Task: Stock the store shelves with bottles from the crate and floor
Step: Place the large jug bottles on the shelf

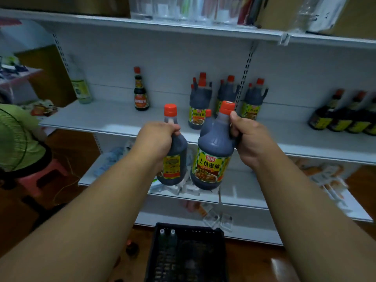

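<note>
Both hands are raised in front of the shelving, each wrapped round one dark sauce bottle with an orange cap. Left hand grips the neck and shoulder of the left bottle, which hangs upright; right hand grips the handle side of the right bottle, held just beside the first with its yellow label facing the camera. Behind and above the hands runs the white middle shelf, carrying a cluster of like bottles directly beyond the held pair, a row of darker bottles well off to the right of the right hand, a pale green bottle far left of the left hand, and a single small brown bottle between those. Below the forearms, on the floor, sits a black crate holding two clear-capped bottles. Left of the left arm stand a green fan and a pink stool.
</note>
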A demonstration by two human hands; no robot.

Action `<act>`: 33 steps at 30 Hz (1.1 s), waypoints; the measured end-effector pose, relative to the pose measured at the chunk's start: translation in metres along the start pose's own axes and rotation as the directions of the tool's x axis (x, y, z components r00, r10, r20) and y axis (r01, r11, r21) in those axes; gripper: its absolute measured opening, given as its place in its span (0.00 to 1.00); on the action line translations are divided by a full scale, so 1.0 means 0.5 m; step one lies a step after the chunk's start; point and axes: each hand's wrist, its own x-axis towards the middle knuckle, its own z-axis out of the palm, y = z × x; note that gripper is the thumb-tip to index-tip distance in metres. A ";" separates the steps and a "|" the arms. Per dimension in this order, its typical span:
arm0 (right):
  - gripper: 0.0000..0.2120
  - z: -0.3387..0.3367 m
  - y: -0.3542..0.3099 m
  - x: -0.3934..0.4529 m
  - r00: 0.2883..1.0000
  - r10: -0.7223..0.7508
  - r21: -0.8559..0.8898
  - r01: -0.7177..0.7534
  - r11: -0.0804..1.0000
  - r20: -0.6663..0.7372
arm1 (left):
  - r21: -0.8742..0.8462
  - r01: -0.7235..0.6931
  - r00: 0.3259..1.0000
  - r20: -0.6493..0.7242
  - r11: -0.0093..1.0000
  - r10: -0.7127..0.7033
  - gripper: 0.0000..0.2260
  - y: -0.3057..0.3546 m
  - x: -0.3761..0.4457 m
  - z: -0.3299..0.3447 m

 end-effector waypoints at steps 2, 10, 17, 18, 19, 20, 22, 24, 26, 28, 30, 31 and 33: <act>0.19 0.002 0.000 0.007 1.000 0.009 0.024 -0.009 1.000 -0.011 | 0.073 -0.038 0.999 0.036 0.997 0.035 0.06 -0.001 0.005 -0.003; 0.19 -0.073 -0.026 0.049 0.995 0.022 0.048 -0.017 0.999 -0.095 | -0.007 0.001 0.999 0.048 1.000 -0.001 0.11 -0.007 0.028 0.075; 0.18 -0.265 -0.062 0.126 0.986 0.069 0.173 -0.042 0.984 -0.154 | -0.006 -0.030 0.995 0.099 1.000 0.030 0.08 -0.007 0.052 0.272; 0.19 -0.300 -0.068 0.142 0.984 0.077 0.179 -0.047 0.983 -0.162 | -0.009 -0.035 0.995 0.095 0.999 0.035 0.08 -0.007 0.058 0.310; 0.19 -0.338 -0.075 0.159 0.982 0.081 0.177 -0.051 0.983 -0.170 | -0.024 -0.035 0.996 0.084 0.999 0.037 0.08 -0.004 0.062 0.354; 0.18 -0.375 -0.084 0.178 0.980 0.087 0.160 -0.059 0.985 -0.178 | -0.034 -0.030 0.997 0.070 0.999 0.032 0.08 -0.003 0.067 0.398; 0.17 -0.455 -0.105 0.216 0.972 0.104 0.112 -0.081 0.990 -0.211 | -0.037 -0.013 0.999 0.046 0.999 0.015 0.09 0.002 0.070 0.491; 0.18 -0.533 -0.125 0.255 0.961 0.108 0.097 -0.086 0.992 -0.256 | -0.055 -0.021 1.000 0.022 0.998 0.022 0.11 0.002 0.073 0.580; 0.19 -0.595 -0.140 0.295 0.951 0.127 0.104 -0.101 0.989 -0.282 | -0.082 -0.022 1.000 -0.018 0.996 0.021 0.12 0.004 0.079 0.658; 0.20 -0.645 -0.151 0.329 0.947 0.139 0.109 -0.111 0.988 -0.291 | -0.114 -0.014 0.999 -0.035 0.993 0.010 0.12 0.011 0.089 0.732; 0.20 -0.688 -0.156 0.358 0.943 0.140 0.091 -0.118 0.989 -0.301 | -0.134 -0.002 0.999 -0.036 0.991 -0.003 0.10 0.016 0.098 0.796; 0.21 -0.707 -0.158 0.370 0.940 0.140 0.088 -0.118 0.989 -0.311 | -0.136 0.000 0.999 -0.036 0.991 -0.005 0.09 0.016 0.105 0.823; 0.21 -0.739 -0.160 0.394 0.933 0.140 0.097 -0.114 0.989 -0.331 | -0.133 0.004 0.999 -0.033 0.991 -0.008 0.08 0.017 0.118 0.868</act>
